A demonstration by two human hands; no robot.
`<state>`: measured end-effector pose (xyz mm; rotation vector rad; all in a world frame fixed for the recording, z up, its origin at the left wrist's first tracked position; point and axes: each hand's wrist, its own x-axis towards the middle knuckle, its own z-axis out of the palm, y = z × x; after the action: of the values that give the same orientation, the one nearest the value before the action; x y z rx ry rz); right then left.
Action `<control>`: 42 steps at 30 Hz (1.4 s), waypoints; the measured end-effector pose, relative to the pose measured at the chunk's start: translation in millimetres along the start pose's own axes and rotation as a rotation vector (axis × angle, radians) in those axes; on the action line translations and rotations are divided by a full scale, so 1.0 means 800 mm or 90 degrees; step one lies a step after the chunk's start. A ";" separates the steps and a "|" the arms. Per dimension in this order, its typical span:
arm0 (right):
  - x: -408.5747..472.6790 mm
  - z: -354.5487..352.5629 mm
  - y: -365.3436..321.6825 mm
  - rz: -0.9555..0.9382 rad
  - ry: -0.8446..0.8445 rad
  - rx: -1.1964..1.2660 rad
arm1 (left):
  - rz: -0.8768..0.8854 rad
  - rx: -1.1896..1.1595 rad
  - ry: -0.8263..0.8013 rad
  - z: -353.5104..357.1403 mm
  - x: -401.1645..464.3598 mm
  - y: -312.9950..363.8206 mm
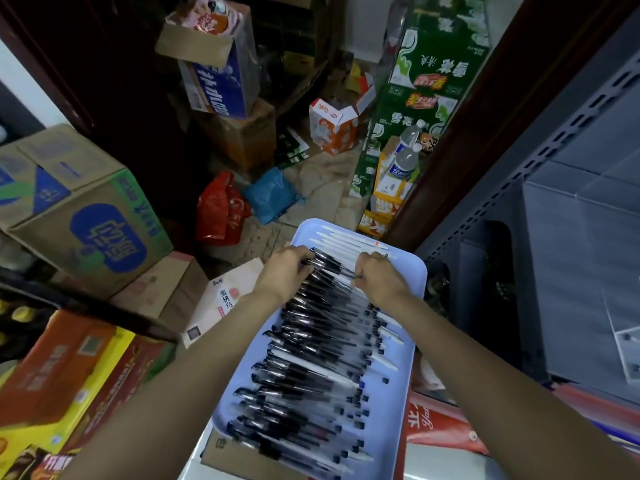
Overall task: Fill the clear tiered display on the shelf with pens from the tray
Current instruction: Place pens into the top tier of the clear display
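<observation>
The grey shelf (554, 209) stands right of the blue tray (405, 386), and the clear tiered display (616, 306) on it shows no pens, so filling looks barely begun. The tray remains heaped with pens (311, 358). At its far end, left hand (287, 271) and right hand (379, 275) both pinch one black pen (332, 263).

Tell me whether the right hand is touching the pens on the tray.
Touching. The head view shows the right hand with fingers curled onto the black pens at the far end of the blue tray.

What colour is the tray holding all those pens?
Pale blue tray, seen in the head view.
</observation>
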<state>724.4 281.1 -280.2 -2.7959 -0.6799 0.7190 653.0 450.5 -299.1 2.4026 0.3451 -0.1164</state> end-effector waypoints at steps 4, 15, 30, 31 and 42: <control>-0.001 0.003 0.003 -0.013 -0.010 0.007 | -0.004 -0.038 0.012 0.000 0.000 -0.002; -0.038 -0.039 -0.013 0.034 0.115 0.268 | -0.083 -0.290 0.059 -0.027 -0.006 0.043; -0.182 -0.256 0.058 -0.063 0.438 0.282 | 0.272 -0.221 0.170 -0.090 -0.018 0.323; -0.195 -0.274 0.078 -0.080 0.478 0.291 | 0.308 -0.161 0.172 -0.088 -0.019 0.348; -0.300 -0.403 0.325 -0.221 0.553 0.616 | 0.462 0.046 0.172 -0.030 -0.011 0.601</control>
<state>797.5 -78.4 27.5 -1.7377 -0.4277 -0.2321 778.4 117.1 25.3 2.4647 -0.4294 0.5312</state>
